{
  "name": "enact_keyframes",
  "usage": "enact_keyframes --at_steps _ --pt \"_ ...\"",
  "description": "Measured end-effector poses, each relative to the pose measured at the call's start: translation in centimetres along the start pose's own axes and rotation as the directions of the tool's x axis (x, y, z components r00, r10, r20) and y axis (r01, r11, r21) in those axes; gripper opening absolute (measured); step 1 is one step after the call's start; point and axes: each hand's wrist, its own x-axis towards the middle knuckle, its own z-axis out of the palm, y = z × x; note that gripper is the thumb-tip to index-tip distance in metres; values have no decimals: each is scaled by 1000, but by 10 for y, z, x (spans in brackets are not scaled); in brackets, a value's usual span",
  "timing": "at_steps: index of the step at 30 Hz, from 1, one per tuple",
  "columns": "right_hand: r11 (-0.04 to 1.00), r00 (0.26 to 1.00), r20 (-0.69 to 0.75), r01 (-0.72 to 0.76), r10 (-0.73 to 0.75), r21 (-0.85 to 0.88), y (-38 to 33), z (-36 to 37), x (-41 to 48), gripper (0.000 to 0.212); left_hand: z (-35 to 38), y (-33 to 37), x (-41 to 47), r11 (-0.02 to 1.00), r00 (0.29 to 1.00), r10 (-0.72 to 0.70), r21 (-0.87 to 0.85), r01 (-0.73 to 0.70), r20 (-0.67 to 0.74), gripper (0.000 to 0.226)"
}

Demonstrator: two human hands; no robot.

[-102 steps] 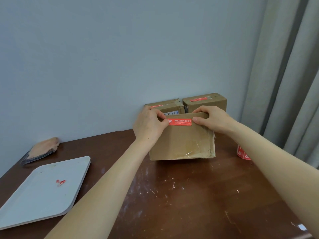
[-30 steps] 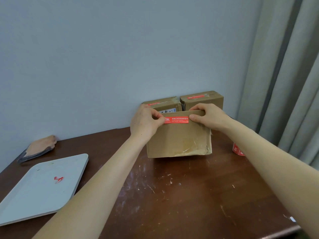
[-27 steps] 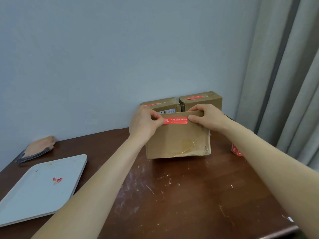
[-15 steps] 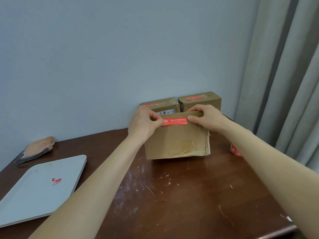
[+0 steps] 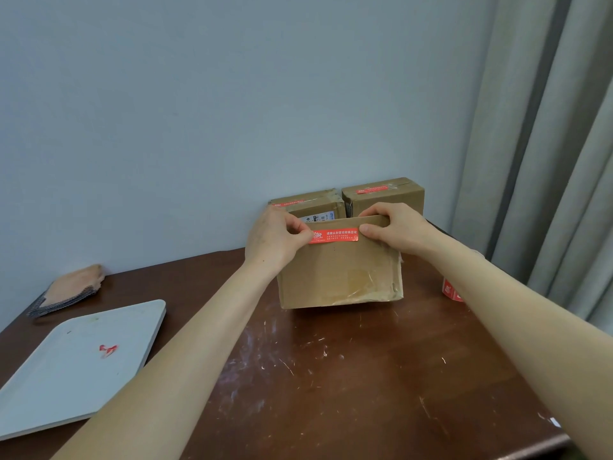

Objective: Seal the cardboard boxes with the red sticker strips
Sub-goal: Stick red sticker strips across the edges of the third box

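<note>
Box [image 5: 338, 277] stood on table [image 5: 331, 393], far side, right of centre. Red sticker strip [image 5: 333, 235] lay flat under its top edge. Left hand [image 5: 275, 237] gripped box's upper left corner, thumb on strip's left end. Right hand [image 5: 398, 229] gripped upper right corner, thumb at strip's right end. Two stickered boxes [image 5: 384, 194] stood just behind, against wall. Tray [image 5: 76, 366] lay near left.

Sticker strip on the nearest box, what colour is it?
The sticker strip on the box is red with white print, best seen in the head view.
</note>
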Motion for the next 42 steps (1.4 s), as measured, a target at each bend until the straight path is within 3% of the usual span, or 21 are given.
enact_keyframes --at_steps 20,24,30,40,42 --pt "1000 1000 8 20 -20 -16 1 -1 -1 24 0 -6 4 1000 1000 -2 4 2 21 16" --pt "1000 1000 2 24 -24 -6 0 -1 -5 21 -8 -4 -2 991 998 -19 -130 27 62 14" --pt "997 1000 -15 23 -24 -69 -1 -1 -21 23 -28 -13 -6 874 976 -172 -436 213 132 10" --pt "969 1000 -8 8 -10 -247 -4 6 -63 39 -33 -9 -9 884 972 -192 -405 232 137 11" --pt "977 1000 3 17 -17 -214 -6 1 -65 42 -33 -6 -9 876 969 -190 -419 239 156 10"
